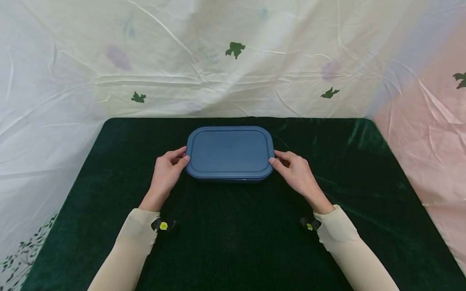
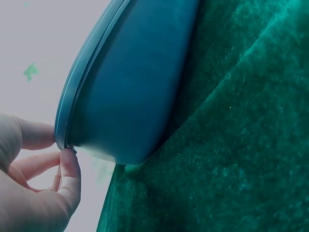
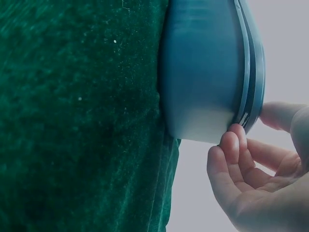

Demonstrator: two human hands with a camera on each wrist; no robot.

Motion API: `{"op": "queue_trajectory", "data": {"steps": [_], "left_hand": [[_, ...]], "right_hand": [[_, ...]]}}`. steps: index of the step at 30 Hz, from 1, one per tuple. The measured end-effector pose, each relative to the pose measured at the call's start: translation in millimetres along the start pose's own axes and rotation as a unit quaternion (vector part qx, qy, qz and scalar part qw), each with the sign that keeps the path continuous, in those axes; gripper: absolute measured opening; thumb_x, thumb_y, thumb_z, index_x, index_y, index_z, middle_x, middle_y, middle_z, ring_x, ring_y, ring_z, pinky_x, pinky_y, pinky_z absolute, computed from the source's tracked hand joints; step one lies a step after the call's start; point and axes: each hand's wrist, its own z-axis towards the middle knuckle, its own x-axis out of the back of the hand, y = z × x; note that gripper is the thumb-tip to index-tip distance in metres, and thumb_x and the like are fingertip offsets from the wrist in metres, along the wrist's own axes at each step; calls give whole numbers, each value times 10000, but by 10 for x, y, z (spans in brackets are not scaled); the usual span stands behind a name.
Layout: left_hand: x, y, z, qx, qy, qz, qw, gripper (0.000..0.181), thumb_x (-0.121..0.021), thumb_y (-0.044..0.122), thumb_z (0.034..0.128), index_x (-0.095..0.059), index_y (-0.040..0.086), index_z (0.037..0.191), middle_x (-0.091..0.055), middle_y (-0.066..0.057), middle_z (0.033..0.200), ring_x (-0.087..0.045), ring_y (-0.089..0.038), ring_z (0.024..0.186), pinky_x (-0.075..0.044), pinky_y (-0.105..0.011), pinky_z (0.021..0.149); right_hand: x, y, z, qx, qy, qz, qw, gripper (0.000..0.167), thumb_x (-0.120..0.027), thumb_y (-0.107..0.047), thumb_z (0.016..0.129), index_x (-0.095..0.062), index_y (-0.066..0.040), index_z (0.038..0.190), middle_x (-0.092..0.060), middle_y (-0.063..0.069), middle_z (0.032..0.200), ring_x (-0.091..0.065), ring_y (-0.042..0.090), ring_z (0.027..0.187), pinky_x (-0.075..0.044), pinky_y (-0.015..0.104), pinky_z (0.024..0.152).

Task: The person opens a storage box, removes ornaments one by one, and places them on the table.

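A blue rectangular food container with rounded corners and a matching lid sits near the far side of the table. My left hand pinches the rim at its left end, thumb on top of the lid edge and fingertips beneath. At the opposite end my right hand pinches the rim the same way. In the left wrist view the container's side wall stands on the cloth, and the left thumb and fingers meet the lid edge. What is inside the container is hidden.
Dark green velvet cloth covers the table. Pale curtains with green leaf-like patches hang behind it, and a pinkish one hangs on the right. Each wrist wears a dark strap with a small camera.
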Motion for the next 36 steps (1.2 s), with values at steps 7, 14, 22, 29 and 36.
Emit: {"op": "queue_trajectory", "data": {"steps": [7, 14, 22, 29, 36], "left_hand": [[5, 5, -14, -2, -3, 18, 10000, 452, -571, 237, 1075, -555, 78, 1498, -582, -155, 1321, -569, -260, 1098, -506, -324, 883], [-16, -12, -33, 74, 85, -31, 9999, 454, -577, 233, 1070, -556, 92, 1500, -585, -137, 1311, -569, -267, 1109, -511, -371, 906], [-12, 8, -85, -13, 236, -153, 9996, 446, -581, 228, 1069, -564, 97, 1495, -582, -136, 1305, -570, -240, 1108, -514, -244, 854], [10, 66, -146, 5, 391, -472, 9981, 438, -618, 236, 1055, -594, 116, 1476, -594, -119, 1297, -564, -208, 1085, -505, -181, 837], [3, 148, -192, 409, 256, -1727, 9838, 443, -639, 224, 1047, -592, 113, 1473, -591, -113, 1374, -564, -169, 1143, -493, -176, 977]], "right_hand": [[6, -8, -6, 12, 1, 3, 10000, 536, -565, -413, 1065, -583, -46, 1456, -651, 110, 1073, -599, 266, 893, -500, 387, 715], [0, -18, -15, -16, -2, 41, 10000, 530, -571, -401, 1066, -582, -48, 1461, -660, 108, 1086, -596, 289, 906, -497, 379, 706], [7, -62, -29, 29, 74, 65, 9999, 520, -577, -389, 1065, -583, -53, 1462, -668, 99, 1076, -598, 286, 888, -496, 369, 690], [15, -87, -66, 112, 232, 109, 9996, 528, -583, -364, 1068, -548, -60, 1497, -643, 82, 1013, -576, 256, 801, -464, 322, 619], [42, -83, -114, 184, 541, 417, 9975, 494, -590, -312, 1072, -549, -72, 1501, -642, 90, 1005, -568, 229, 810, -458, 281, 628]]}}
